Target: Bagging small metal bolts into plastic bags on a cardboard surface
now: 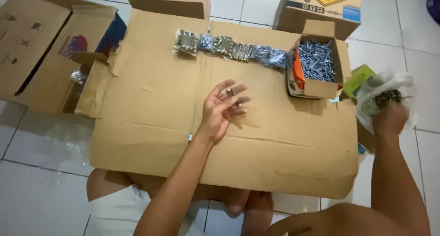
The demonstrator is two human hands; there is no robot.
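My left hand hovers palm-up over the flattened cardboard sheet, fingers spread, with a few small metal fasteners lying on the fingers. My right hand reaches into a clear plastic bag at the right edge and is closed around a bunch of dark metal pieces. Along the far side of the sheet lies a row of small clear packets of metal fasteners. A small open carton full of silver screws stands at the right end of that row.
Open cardboard boxes stand at the left on the white tiled floor, two more boxes at the back. A green packet sits beside the bag. Clear plastic wrap lies on the tiles at left. My legs are under the sheet's near edge.
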